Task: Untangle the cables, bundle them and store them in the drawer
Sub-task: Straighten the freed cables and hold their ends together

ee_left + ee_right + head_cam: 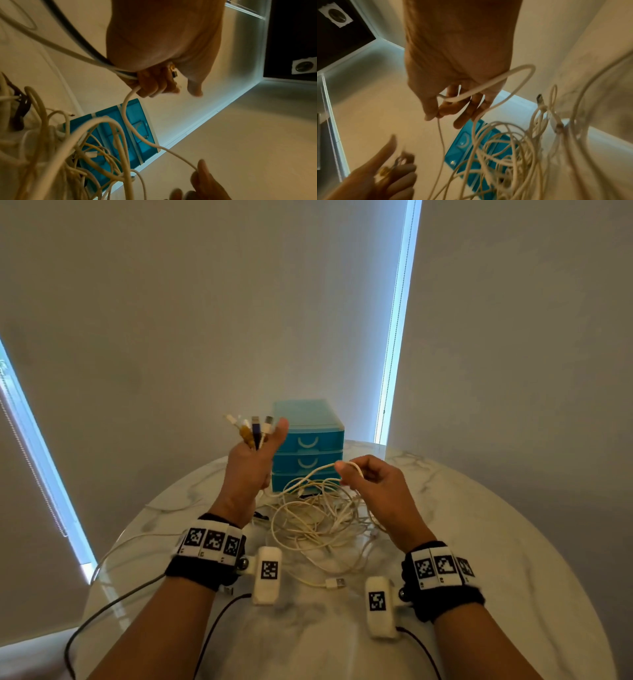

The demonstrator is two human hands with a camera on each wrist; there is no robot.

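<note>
While left hand [251, 463] grips gathered plug ends [251, 428] upright and right hand [371, 481] pinches one white strand, cable tangle [318, 518] lies loose on tabletop [479, 542] before shut blue drawer unit [308, 440]. Untangling partly done; bundling, storing left. Cable count unclear; wrist views blurred.

White cables [318, 518] tangled on table, plug ends raised; blue drawer unit [308, 445] behind, drawers closed.
</note>
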